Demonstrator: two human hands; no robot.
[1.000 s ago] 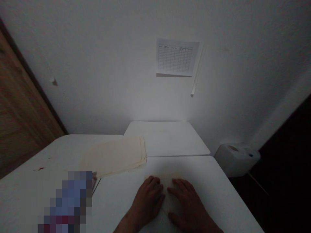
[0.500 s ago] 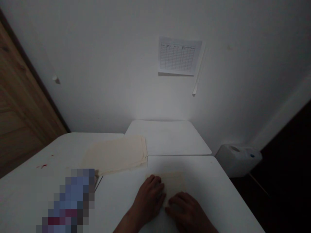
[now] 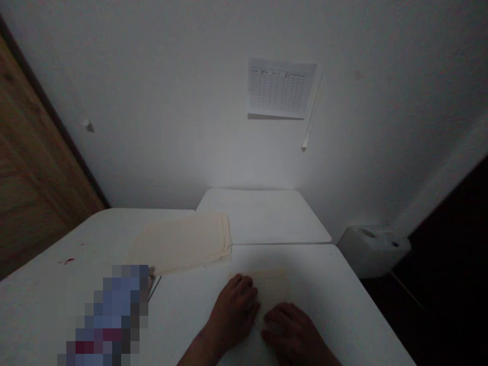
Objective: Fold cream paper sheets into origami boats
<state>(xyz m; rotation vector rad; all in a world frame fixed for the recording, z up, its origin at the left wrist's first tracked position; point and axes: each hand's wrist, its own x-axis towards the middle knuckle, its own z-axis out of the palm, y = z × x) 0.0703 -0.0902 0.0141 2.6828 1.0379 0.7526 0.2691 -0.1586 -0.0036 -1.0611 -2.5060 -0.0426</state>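
Left hand (image 3: 233, 310) and right hand (image 3: 292, 333) palm-down, fingers loosely curled, no pinch, just apart, both on cream sheet (image 3: 269, 292). Pose matches half-second-earlier frame. Sheet flat on white table (image 3: 324, 290), unmoved. Folded cream stack (image 3: 181, 244) just beyond, to left. Pixelated blur (image 3: 110, 315) lower left, unreadable. Printed grid chart (image 3: 281, 89) on wall ahead.

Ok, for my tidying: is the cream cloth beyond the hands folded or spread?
Folded: the cloth lies stacked, layered edges showing along its right side.
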